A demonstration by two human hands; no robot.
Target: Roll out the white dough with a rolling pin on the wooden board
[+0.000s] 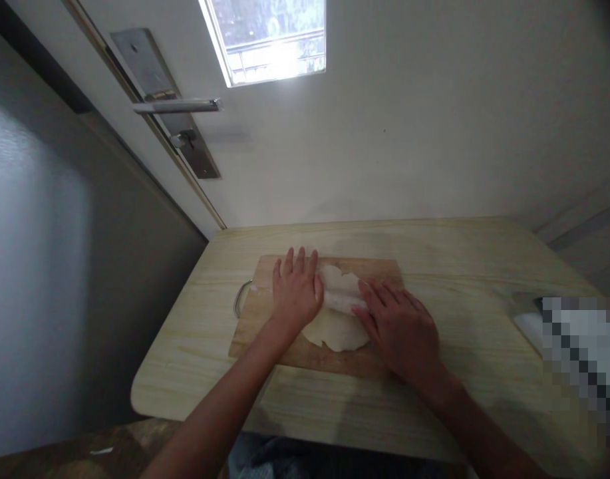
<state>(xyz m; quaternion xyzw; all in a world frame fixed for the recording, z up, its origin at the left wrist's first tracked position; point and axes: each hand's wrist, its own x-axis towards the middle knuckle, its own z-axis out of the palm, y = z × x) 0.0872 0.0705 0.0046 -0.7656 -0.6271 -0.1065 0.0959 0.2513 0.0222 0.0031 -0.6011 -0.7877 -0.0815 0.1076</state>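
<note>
A thin sheet of pale dough (334, 329) lies on a wooden cutting board (314, 359), its far part rolled into a white roll (340, 296). My left hand (295, 289) rests flat on the roll's left end, fingers stretched out and close together. On the right end of the roll lies my right hand (399, 322), fingers extended and pressing down. Both hands sit on top of the dough; neither grips anything.
The board has a metal loop handle (239, 299) at its left end and sits on a light wooden table (454, 266). A blurred-out patch (581, 346) covers something on the table's right edge. A door with a lever handle (177, 105) stands behind.
</note>
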